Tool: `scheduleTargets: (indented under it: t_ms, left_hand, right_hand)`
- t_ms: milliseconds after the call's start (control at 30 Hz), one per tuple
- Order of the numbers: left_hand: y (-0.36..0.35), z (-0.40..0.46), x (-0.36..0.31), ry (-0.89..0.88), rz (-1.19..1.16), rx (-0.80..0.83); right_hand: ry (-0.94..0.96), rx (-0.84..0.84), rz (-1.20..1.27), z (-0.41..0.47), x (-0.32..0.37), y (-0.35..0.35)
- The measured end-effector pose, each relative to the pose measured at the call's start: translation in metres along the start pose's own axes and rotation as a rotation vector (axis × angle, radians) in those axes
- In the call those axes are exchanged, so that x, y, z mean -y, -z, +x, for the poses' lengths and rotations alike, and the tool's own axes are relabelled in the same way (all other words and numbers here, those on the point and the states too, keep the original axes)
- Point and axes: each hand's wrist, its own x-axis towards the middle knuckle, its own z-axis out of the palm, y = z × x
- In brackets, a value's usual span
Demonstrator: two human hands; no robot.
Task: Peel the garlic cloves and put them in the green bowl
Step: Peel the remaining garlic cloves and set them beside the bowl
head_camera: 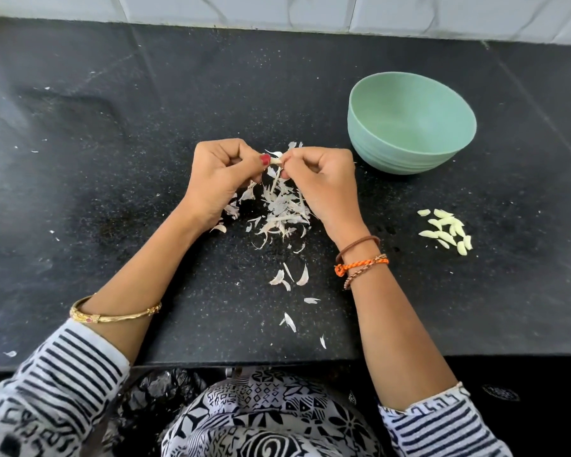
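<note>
Black speckled stone countertop [112, 159], filling the view from 9 to 3 o'clock, backed at 12 o'clock by pale tiled wall [277, 11].

Green bowl [411, 122] at 2 o'clock from the hands, upright, apparently empty, near the right hand but not touching it.

Left hand [223, 179] and right hand [320, 183], knuckles up, meeting just above centre; fingers of both curled in narrow pinches on one garlic clove [276, 159], held between the thumb tips and only partly visible, with a thin strip of skin hanging down toward 6 o'clock. Gold bangle [112, 313] on the left forearm; brown and orange cord bracelets [360, 258] on the right wrist.

Heap of papery garlic skins [282, 206] directly beneath the hands, thinning into stray flakes toward 6 o'clock.

Cluster of peeled cloves [447, 230] at 4 o'clock from the hands, lying on the counter well apart from the skins and below the bowl, not in it.

Step in hand, by appearance: stripping skin from the held clove. Best done with the left pinch steadying the clove's end and the right drawing the loosened strip along its length rather than across, nail under the edge; light pressure, to avoid bruising the flesh. Worth keeping the work over the heap, so that scraps stay clear of the peeled cluster. Bowl transfer of the peeled cloves not yet done.
</note>
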Motion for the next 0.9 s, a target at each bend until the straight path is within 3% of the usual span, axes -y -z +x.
scheduleTargets:
  t_ms: [267, 733, 900]
  left_hand:
    - [0.0003, -0.0002, 0.0032, -0.071, 0.087, -0.075]
    - [0.0005, -0.0014, 0.0037, -0.183, 0.229, -0.037]
    - [0.0014, -0.0013, 0.0023, -0.162, 0.194, 0.001]
  right_hand:
    - [0.019, -0.002, 0.006, 0.0000, 0.0024, 0.0028]
    - [0.157, -0.080, -0.350, -0.0060, 0.0039, -0.0038]
    - [0.154, -0.057, -0.337, -0.0045, 0.0027, -0.0031]
